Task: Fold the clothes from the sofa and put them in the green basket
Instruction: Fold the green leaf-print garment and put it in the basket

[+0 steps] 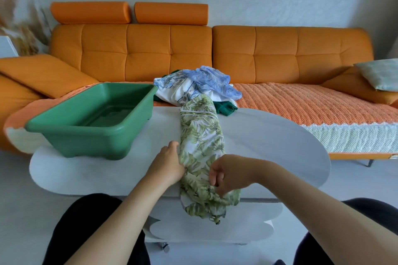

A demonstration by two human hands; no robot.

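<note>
You had barely started: your left hand (pixel 170 163) gripped the edge and your right hand (pixel 226 175) pinched the near end of the green leaf-print fabric garment (pixel 200 135) on the white oval table (pixel 269 146), the green plastic basket (pixel 86 142) empty, other crumpled clothes (pixel 200 86) unfolded on the orange sofa (pixel 290 56).

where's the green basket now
Head view: the green basket sits on the white table, at its left end, left of the leaf-print garment, before the orange sofa.
</note>
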